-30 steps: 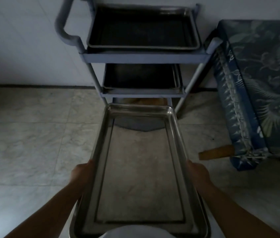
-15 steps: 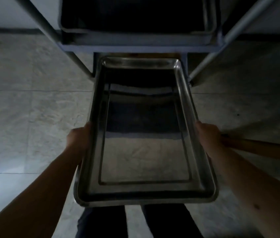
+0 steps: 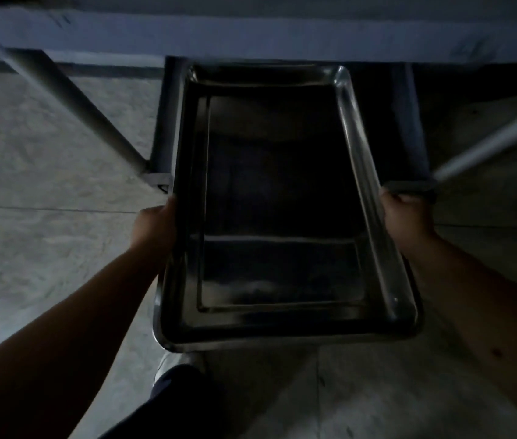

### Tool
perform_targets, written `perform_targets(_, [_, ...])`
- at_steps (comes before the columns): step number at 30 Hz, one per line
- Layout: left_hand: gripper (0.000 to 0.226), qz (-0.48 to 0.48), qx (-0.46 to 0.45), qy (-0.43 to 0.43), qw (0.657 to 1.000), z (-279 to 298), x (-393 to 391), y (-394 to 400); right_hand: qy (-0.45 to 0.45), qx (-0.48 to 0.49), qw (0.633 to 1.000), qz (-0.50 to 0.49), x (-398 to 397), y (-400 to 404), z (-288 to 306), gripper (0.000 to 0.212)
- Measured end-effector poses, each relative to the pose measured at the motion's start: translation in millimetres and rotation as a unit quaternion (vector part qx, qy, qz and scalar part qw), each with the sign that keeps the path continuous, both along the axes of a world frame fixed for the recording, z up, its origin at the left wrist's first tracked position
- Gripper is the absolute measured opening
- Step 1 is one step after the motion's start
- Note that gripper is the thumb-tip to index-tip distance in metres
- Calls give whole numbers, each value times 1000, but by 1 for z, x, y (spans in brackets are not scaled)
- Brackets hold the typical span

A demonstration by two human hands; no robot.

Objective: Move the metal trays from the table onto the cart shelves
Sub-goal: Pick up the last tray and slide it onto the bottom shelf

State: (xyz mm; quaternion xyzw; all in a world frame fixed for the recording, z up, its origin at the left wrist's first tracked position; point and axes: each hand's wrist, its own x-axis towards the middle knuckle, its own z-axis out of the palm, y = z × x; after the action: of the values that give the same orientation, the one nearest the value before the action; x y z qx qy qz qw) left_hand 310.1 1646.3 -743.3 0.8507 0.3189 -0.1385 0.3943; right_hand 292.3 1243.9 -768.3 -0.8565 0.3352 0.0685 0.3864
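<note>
I hold the tray [image 3: 282, 198] by its two long rims: my left hand [image 3: 155, 228] curls round the left rim, my right hand [image 3: 404, 218] grips the right one, both about midway along. The tray's long axis runs straight away from me, far end poking under a cart shelf [image 3: 250, 36] and over the bottom shelf [image 3: 409, 128] between the legs [image 3: 70, 99]. Neither hand leads. I judge the next move is a level push forward.
</note>
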Motion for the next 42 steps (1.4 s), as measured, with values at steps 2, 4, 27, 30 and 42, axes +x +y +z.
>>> perform_targets(2, [63,-3,-3,-16,1000,-15,19,2,-41,-20,999,-20,19,4,-20,51])
perform_targets(4, [60,-20,1,-39,999,-26,33,4,-56,-45,997,-31,34,9,-34,50])
perform_targets(27, [59,94,-131,-58,985,-47,84,23,54,-257,960,103,61,40,-5,54])
perform_targets(30, [60,102,-169,-53,979,-46,83,25,-77,-246,955,-146,-27,74,1,68])
perform_targets(42, [55,55,-329,-76,940,-43,63,5,-161,296,897,-285,-81,138,-26,31])
